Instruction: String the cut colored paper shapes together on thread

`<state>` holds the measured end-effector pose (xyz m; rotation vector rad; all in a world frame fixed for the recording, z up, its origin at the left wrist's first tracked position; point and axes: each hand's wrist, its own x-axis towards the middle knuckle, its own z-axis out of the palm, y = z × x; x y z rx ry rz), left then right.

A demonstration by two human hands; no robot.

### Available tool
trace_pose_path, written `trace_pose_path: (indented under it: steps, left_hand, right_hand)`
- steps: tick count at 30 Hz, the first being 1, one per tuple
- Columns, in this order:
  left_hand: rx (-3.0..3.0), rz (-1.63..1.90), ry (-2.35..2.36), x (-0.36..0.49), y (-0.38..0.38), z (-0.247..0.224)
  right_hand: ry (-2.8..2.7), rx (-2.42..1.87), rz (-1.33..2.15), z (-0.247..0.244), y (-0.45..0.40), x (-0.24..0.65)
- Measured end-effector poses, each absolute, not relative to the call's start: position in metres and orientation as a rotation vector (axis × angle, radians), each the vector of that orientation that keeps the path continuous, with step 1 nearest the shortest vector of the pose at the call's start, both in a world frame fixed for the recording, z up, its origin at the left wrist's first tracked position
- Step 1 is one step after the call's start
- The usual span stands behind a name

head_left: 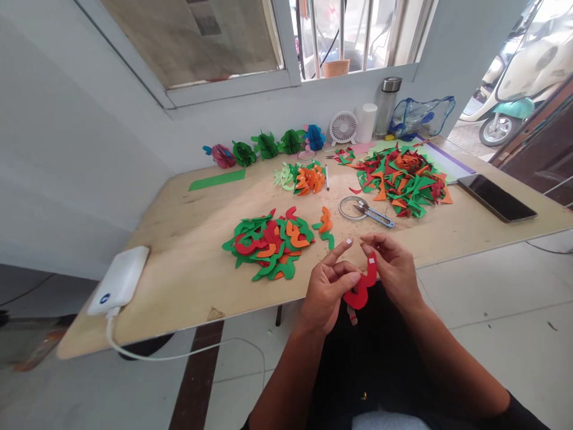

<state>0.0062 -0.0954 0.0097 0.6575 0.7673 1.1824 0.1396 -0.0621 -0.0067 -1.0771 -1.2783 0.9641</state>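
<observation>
Over my lap, just off the table's front edge, is a curved red paper cutout (360, 292) with a small white square near its upper end. My left hand (330, 288) pinches its lower left part under the thumb, index finger stretched out with another small white square on the tip. At the cutout's upper right end, my right hand (394, 269) has thumb and fingertips closed on the paper. A crumpled pale strip (352, 315) hangs below the cutout; what it belongs to is unclear. Nearest on the table lies a pile of green, red and orange cutouts (268, 243).
Scissors (362, 206), a tape-like ring (347, 210) and a blue cutter (379, 217) lie mid-table. Paper scraps (405, 179) are heaped right, beside a phone (496, 198). Folded paper shapes (267, 146), a small fan (343, 128) and a bottle (387, 107) line the wall. A power bank (120, 279) lies left.
</observation>
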Motion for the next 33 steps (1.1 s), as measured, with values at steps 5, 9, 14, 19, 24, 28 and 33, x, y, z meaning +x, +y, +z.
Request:
trace_pose_path:
  steps: [5,9,14,19,24,28,33]
  left_hand:
    - [0.686,1.105,0.691,0.003,-0.098,0.014]
    - [0.69,1.058,0.639,0.001,-0.098,0.016]
    - [0.695,1.007,0.639,-0.003,-0.098,0.019]
    - [0.688,0.996,0.617,-0.007,-0.099,0.02]
    - [0.677,1.009,0.61,-0.007,-0.099,0.021]
    - [0.679,0.997,0.637,-0.008,-0.098,0.022]
    - [0.674,0.969,0.675,-0.01,-0.098,0.02]
  right_hand:
    - [-1.543,-1.101,0.606,0.0,-0.064,0.142]
    - [-1.715,-1.02,0.27,0.003,-0.061,0.145]
    - [-1.933,-0.881,-0.019,0.009,-0.051,0.153]
    - [-2.121,-0.792,-0.142,0.019,-0.042,0.163]
    - [-2.217,-0.706,-0.21,0.026,-0.037,0.167]
    - [-2.312,-0.692,-0.257,0.029,-0.035,0.17]
    - [-2.426,-0.654,-0.182,0.031,-0.031,0.175]
